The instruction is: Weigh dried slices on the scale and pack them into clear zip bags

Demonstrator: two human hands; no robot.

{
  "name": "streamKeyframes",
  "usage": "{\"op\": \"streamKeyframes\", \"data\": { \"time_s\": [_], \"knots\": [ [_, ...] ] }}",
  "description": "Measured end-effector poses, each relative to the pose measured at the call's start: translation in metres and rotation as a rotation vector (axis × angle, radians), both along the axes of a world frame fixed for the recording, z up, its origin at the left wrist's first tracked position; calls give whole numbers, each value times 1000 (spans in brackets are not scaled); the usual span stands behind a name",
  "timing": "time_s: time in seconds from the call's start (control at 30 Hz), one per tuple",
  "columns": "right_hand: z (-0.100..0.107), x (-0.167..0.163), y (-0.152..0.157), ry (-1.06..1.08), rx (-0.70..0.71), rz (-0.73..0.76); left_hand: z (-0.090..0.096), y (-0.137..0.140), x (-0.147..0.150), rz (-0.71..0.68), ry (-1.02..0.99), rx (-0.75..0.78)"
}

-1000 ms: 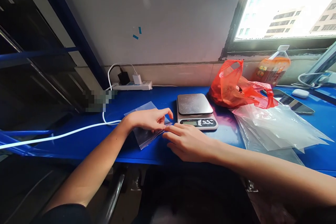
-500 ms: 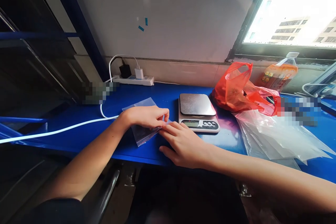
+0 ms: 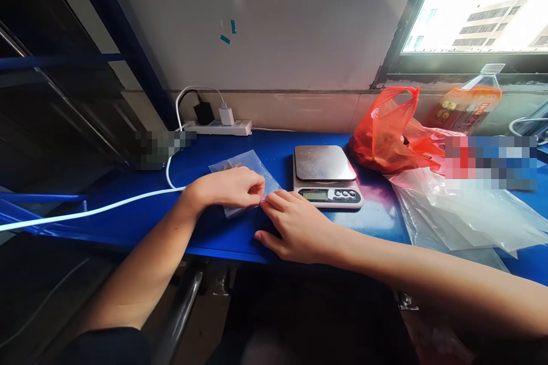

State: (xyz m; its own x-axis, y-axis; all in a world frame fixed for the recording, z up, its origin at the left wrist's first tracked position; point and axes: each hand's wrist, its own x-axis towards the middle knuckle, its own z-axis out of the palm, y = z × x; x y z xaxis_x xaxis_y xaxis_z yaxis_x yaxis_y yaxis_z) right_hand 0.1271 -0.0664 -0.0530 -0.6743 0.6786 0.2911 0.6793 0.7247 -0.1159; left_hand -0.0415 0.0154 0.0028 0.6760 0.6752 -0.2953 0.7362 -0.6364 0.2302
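Note:
A clear plastic bag lies flat on the blue table, partly covered by my left hand. Its fingers are curled and closed at the bag's near edge; the exact grip is hidden under the hand. Small brownish bits show faintly through the bag's far part. My right hand rests palm down, fingertips touching the bag's right corner, with the thumb stretched apart on the tabletop. Just beyond the right hand stands a kitchen scale with a bare steel plate; its display is unreadable.
Several clear plastic bags are spread at the right. Behind them sit a red carrier bag and a bottle with an orange label. A power strip lies along the wall, and a white cable crosses the left side.
My left hand's fingers have curled in more, and the bag lies flatter with its near edge drawn under the hand. The right hand keeps nearly the same place. The camera view has shifted slightly.

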Motion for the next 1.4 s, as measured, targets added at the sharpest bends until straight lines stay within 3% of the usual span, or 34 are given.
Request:
{"op": "streamKeyframes", "data": {
  "time_s": [0.2, 0.43, 0.8, 1.4],
  "knots": [
    [-1, 1, -1, -2, 25, -6, 2, -1, 3, -10, -28, 100],
    [1, 1, -1, -28, 18, -14, 0, 0, 3, 0, -44, 79],
    [1, 2, 4, -65, 9, 17, -8, 0, 6, -88, 15, 251],
    [3, 1, 7, -49, 38, 39, -20, 9, -1, 23, -86, 368]
  ]
}}
